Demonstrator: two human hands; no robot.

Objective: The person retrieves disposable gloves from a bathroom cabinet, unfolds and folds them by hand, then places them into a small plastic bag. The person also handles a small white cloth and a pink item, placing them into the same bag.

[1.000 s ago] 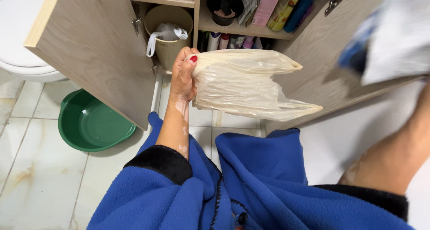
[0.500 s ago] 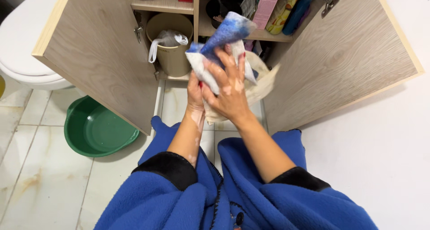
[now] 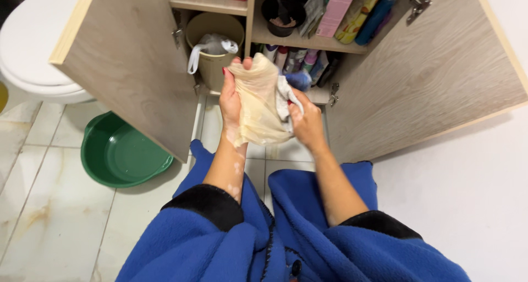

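1. Holding a thin cream plastic bag, the left hand is closed on the bag's top edge, thumb & fingertips pinched near the upper left corner, red nails showing.
2. Bag hangs down from that grip, crumpled, in front of the open cupboard; its bulk sits btwn the two hands, touching both.
3. Right hand is just beside the bag on its right side, fingers curled shut around a white-and-blue cloth; the cloth is pressed against the bag's side, part of it hidden by the plastic. Can't tell if it's inside the bag or only alongside.
4. Both forearms come up from blue fleece sleeves w/ black cuffs; hands close together, at about mid-frame, left a bit higher than right.
5. Behind the hands: beige bin w/ a white bag liner on the cupboard's lower left; bottles on the lower right; pink box & dark bowl on the shelf above.
6. Both cupboard doors stand wide open, left & right of the hands.
7. Floor is pale tile; green basin sits on it left of the left arm, well apart from the bag. White toilet at top left.
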